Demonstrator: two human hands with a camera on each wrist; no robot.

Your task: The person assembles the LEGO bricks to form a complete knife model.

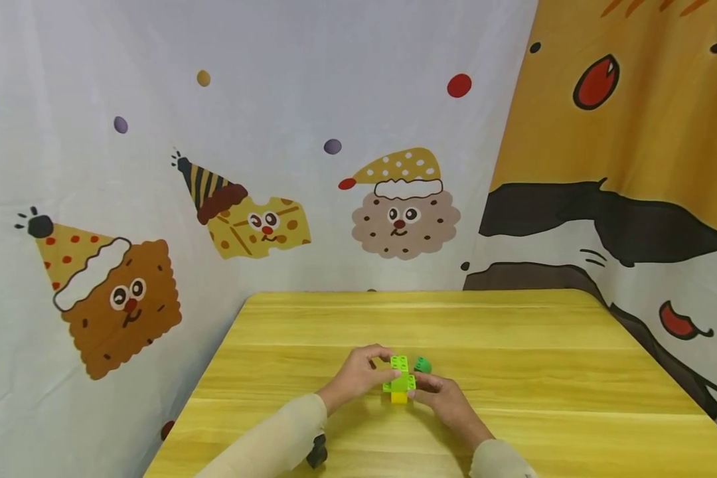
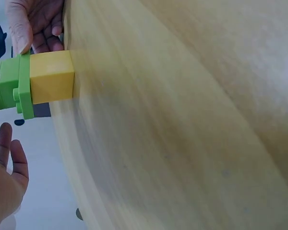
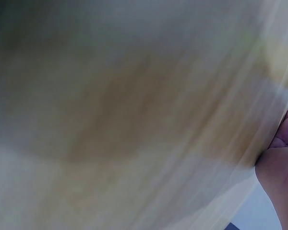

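Note:
A small stack of toy building bricks stands upright on the wooden table in the head view. Its yellow brick (image 1: 399,398) is at the bottom, with a wider light green piece (image 2: 25,86) across it and a light green brick (image 1: 399,364) on top. My left hand (image 1: 361,373) pinches the top green brick from the left, thumb in front and fingers behind; its lower fingers hang loose in the left wrist view. From the right, my right hand (image 1: 448,400) grips the end of the wider green piece, thumb at its edge. In the right wrist view only part of that hand (image 3: 278,165) shows.
A dark green brick with a rounded side (image 1: 423,365) lies just behind the stack, to its right. By the left sleeve is a small black object (image 1: 317,452). The table (image 1: 514,338) reaches back to a printed cloth (image 1: 311,79) hanging behind and beside it.

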